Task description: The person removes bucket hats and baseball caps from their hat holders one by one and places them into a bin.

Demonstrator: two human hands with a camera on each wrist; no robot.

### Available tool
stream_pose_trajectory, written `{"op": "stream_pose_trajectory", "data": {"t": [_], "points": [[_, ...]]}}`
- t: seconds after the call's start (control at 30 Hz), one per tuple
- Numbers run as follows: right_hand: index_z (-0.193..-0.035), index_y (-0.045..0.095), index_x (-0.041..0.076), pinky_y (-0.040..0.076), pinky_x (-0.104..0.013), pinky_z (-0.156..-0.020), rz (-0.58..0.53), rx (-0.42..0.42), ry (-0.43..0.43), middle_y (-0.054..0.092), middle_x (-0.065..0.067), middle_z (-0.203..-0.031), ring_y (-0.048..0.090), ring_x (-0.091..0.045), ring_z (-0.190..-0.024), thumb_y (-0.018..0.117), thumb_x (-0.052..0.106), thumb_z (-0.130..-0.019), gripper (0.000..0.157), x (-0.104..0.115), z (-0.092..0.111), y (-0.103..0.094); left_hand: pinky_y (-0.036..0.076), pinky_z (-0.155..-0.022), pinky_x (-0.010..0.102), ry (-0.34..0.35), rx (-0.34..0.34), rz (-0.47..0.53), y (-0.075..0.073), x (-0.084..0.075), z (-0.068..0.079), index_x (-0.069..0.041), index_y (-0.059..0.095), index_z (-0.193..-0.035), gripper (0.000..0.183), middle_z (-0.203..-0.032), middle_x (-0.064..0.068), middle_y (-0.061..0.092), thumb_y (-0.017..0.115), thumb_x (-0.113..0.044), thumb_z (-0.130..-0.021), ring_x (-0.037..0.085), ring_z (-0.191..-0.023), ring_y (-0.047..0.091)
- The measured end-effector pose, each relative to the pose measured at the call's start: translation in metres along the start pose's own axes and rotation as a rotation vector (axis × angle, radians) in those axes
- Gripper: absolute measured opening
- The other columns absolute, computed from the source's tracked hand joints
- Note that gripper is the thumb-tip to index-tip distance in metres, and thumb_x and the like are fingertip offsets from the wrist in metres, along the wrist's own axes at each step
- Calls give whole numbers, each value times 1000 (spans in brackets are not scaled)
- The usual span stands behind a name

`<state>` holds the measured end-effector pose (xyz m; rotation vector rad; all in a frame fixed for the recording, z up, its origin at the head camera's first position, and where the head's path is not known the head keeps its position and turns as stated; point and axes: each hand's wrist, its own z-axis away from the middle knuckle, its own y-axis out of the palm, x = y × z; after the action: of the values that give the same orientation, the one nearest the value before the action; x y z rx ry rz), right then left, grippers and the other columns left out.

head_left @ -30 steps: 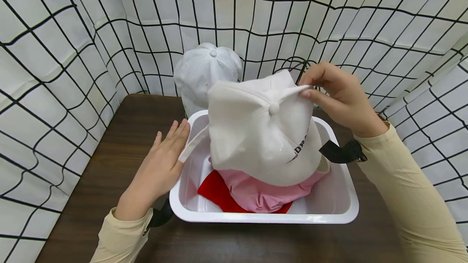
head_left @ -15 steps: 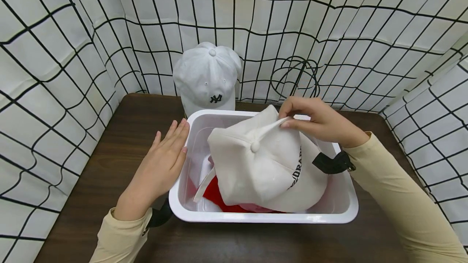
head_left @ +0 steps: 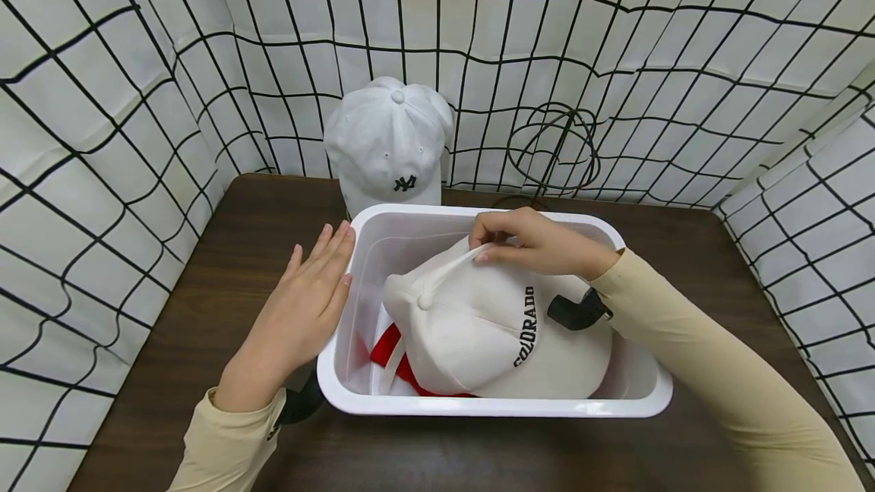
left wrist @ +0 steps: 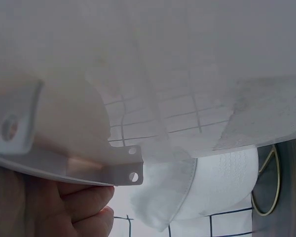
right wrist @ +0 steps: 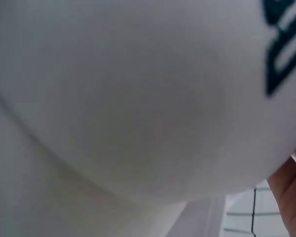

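A cream baseball cap (head_left: 465,332) with dark "COLORADO" lettering lies in a white plastic basin (head_left: 492,406), its brim to the right. My right hand (head_left: 540,243) pinches a fold of the cap's crown between thumb and fingers. In the right wrist view the cap's pale fabric (right wrist: 138,108) fills most of the picture. My left hand (head_left: 301,306) rests with straight fingers along the basin's left rim; in the left wrist view its fingertips (left wrist: 91,202) sit under that rim. Red fabric (head_left: 386,348) shows beneath the cap at the left.
Behind the basin a white cap (head_left: 390,135) with a dark NY emblem stands at the back of the brown table (head_left: 260,234). A coil of thin black wire (head_left: 554,146) leans on the black wire grid (head_left: 478,59), which encloses the table at the back and sides.
My right hand has lowered the cream cap into the basin and shifted leftward, turning the lettering into view. The pink fabric is now covered. My left hand has stayed at the rim.
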<state>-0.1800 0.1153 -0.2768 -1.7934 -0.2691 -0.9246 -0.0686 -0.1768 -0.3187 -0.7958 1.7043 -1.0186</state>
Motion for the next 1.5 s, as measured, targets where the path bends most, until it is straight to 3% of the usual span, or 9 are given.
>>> {"op": "stream_pose_trajectory", "data": {"t": [0.3, 0.6, 0.97, 1.27, 1.5], "points": [[-88, 57, 12, 41, -25, -65, 16, 50, -74, 53, 6, -83, 48, -8, -76, 62, 11, -91, 5, 2, -25, 19, 10, -110, 59, 1, 0, 6, -2, 1, 2, 2, 25, -147, 53, -153, 16, 21, 41, -15, -99, 31, -142, 14], [-86, 57, 11, 41, -23, -67, 54, 66, -84, 54, 5, -82, 48, -6, -76, 63, 11, -90, 7, -1, -33, 28, 10, -110, 59, 10, 3, 4, 0, 1, 1, 3, 25, -147, 53, -153, 16, 21, 40, -15, -100, 31, -142, 14], [-87, 59, 9, 41, -23, -64, 28, 32, 24, 55, 5, -80, 47, -7, -71, 66, 12, -88, 8, -15, -32, 33, 10, -110, 59, 8, -3, 9, 1, 0, 0, 2, 26, -147, 53, -153, 15, 21, 41, -15, -99, 30, -142, 14], [-92, 62, 12, 43, -24, -74, 93, 53, 42, 60, 6, -87, 51, -8, -79, 77, 21, -80, 21, -22, -32, 37, 9, -110, 59, 11, -8, 16, 1, 0, 0, 2, 26, -147, 53, -153, 15, 21, 41, -15, -99, 31, -142, 14], [-91, 62, 11, 43, -24, -72, 124, 57, 88, 60, 5, -85, 51, -8, -76, 78, 21, -79, 22, -25, -31, 44, 9, -110, 59, 15, -7, 21, 1, 0, 0, 2, 25, -147, 53, -153, 16, 21, 41, -15, -99, 31, -142, 14]]}}
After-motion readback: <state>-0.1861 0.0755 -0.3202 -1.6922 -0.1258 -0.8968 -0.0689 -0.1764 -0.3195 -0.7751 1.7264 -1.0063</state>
